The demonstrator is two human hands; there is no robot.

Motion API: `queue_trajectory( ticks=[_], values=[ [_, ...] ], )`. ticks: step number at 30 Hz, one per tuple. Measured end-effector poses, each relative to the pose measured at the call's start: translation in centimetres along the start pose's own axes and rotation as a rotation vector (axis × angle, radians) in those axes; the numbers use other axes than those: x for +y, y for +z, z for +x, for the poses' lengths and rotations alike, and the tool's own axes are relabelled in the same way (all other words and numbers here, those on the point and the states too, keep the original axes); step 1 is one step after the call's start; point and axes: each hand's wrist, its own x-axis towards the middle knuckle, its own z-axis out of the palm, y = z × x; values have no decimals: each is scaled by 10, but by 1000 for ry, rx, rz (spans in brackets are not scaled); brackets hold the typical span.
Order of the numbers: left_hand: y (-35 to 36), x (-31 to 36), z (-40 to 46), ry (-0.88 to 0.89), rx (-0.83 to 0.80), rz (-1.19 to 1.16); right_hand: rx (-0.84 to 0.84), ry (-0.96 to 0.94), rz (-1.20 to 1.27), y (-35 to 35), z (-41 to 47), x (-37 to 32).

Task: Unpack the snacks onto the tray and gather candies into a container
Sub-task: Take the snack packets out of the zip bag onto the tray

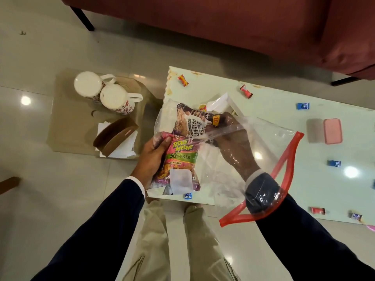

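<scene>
Khaki trouser legs [162, 240] and dark sleeves fill the near edge, the person standing at the corner of the pale bench [284, 110]. Both forearms reach forward over it. Nearest of the task's things is the clear zip bag [269, 151], its red zip mouth [288, 171] turned toward the person so the right arm can go in up to the sleeve.

The left hand [151, 159] stays outside the bag and grips its closed end through the plastic, thumb over the pink Tedhe Medhe packet [179, 159], fingers curled beneath. This seems meant to steady the bag and keep the packets from sliding while the other hand works.

The right hand [233, 145] is deep inside, palm down, wrist bent forward, its grip pinching the top edge of the brown peanut packet [190, 122], probably to draw it out through the mouth. Behind the bag a white tray [233, 103] shows in part, where the snacks should go; I cannot tell what it holds.

Wrapped candies lie scattered and well apart on the bench: a blue candy [188, 196] at the near edge, a red candy [183, 80] at the far corner. A pink container [332, 133] sits further right, ready for them; none looks gathered yet.

On the floor to the left, two mugs [109, 94] stand on a low glass stand.
</scene>
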Motion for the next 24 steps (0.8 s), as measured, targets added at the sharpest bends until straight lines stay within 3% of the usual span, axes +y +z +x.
queue_trajectory(
  ticks=[2, 5, 8, 12, 15, 18, 24],
  values=[
    [2, -1, 4, 19, 22, 115, 48, 50, 95, -4, 3, 4],
    [9, 0, 9, 97, 70, 382, 83, -11, -38, -14, -3, 6],
    [13, 3, 11, 102, 146, 423, 65, -88, 5, -23, -13, 16],
    [-12, 7, 15, -1, 254, 75, 34, 253, 192, -62, -15, 26],
    [-36, 14, 8, -5, 286, -216, 47, 280, 210, -94, -18, 26],
    [-51, 21, 3, 18, 326, -312, 119, 274, 246, -125, -9, 24],
    [-53, 39, -7, -35, 235, -435, 303, 340, 235, -157, 44, 36]
  ],
)
